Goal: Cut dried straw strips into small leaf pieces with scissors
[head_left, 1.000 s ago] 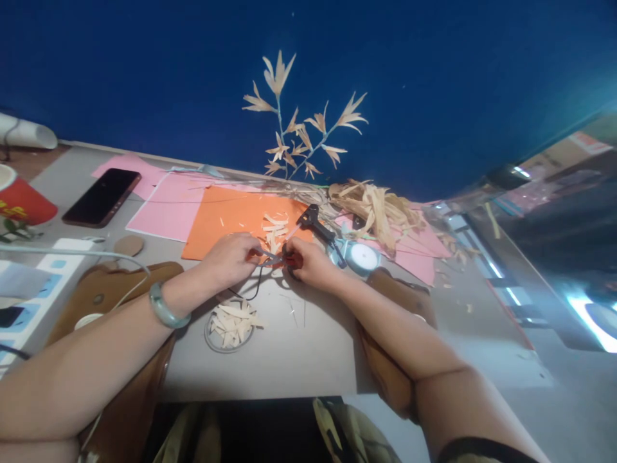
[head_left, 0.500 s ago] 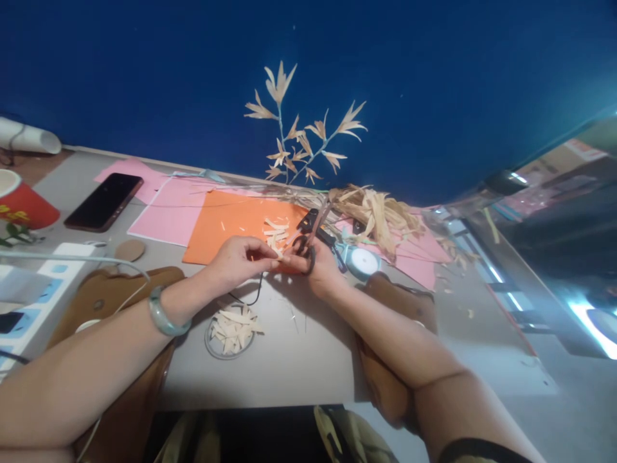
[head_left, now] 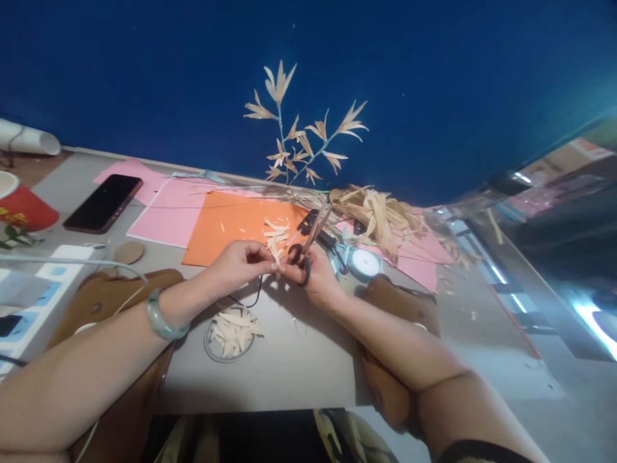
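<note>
My left hand, with a pale green bangle on its wrist, pinches a small pale straw strip above the grey table. My right hand is closed round the black handles of a pair of scissors, whose blades point up and away toward the dried husks. The fingertips of both hands meet at the strip. Below my hands sits a small round dish holding several cut straw pieces. More cut pieces lie on the orange paper sheet.
Pink sheets, a black phone, a red cup, a white tape roll, a black tool and a heap of dried husks lie on the table. A straw-leaf branch stands against the blue wall.
My right hand has lifted the scissors off the table and turned the blades upward. Both hands have risen slightly and now meet at the strip.
</note>
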`<state>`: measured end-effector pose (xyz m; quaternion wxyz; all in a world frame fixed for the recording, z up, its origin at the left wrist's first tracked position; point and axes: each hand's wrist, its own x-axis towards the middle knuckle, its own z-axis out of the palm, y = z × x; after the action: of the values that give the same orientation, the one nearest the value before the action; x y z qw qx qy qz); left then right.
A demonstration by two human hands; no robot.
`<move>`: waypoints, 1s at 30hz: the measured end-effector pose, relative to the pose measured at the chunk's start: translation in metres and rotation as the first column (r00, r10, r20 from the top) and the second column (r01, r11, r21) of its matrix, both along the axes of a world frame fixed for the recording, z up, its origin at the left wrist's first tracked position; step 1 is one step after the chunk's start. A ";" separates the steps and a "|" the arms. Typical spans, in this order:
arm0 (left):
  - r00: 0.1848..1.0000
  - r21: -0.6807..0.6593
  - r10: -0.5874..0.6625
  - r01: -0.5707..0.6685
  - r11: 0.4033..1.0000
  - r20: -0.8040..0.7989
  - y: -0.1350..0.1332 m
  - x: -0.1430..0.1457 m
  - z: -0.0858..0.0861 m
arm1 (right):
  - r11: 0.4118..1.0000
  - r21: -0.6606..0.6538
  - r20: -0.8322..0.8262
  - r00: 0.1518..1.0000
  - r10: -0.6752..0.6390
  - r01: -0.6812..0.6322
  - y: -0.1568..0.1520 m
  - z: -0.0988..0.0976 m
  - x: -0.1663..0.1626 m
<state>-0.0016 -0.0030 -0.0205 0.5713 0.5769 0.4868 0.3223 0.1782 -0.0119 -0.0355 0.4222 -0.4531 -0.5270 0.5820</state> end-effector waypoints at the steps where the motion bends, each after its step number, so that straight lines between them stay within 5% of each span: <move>1: 1.000 0.001 -0.007 0.007 1.000 0.012 0.000 0.000 -0.001 | 1.000 -0.001 0.007 1.000 0.007 -0.007 0.000 0.001 0.000; 14: 0.992 -0.027 -0.014 0.017 1.000 0.124 -0.001 0.002 -0.004 | 0.998 -0.064 0.034 0.999 0.032 -0.030 -0.002 -0.002 -0.002; 23: 1.000 0.041 -0.019 0.018 0.999 0.024 -0.003 0.002 0.003 | 1.000 -0.022 0.050 0.998 0.023 -0.022 -0.003 -0.008 0.000; 30: 0.984 0.010 0.059 -0.061 0.998 0.169 -0.002 0.000 -0.001 | 0.999 -0.030 0.055 0.998 0.029 -0.028 -0.002 -0.008 0.000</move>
<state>-0.0017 -0.0050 -0.0219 0.5961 0.5370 0.4513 0.3907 0.1777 -0.0138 -0.0437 0.3925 -0.4676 -0.5362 0.5829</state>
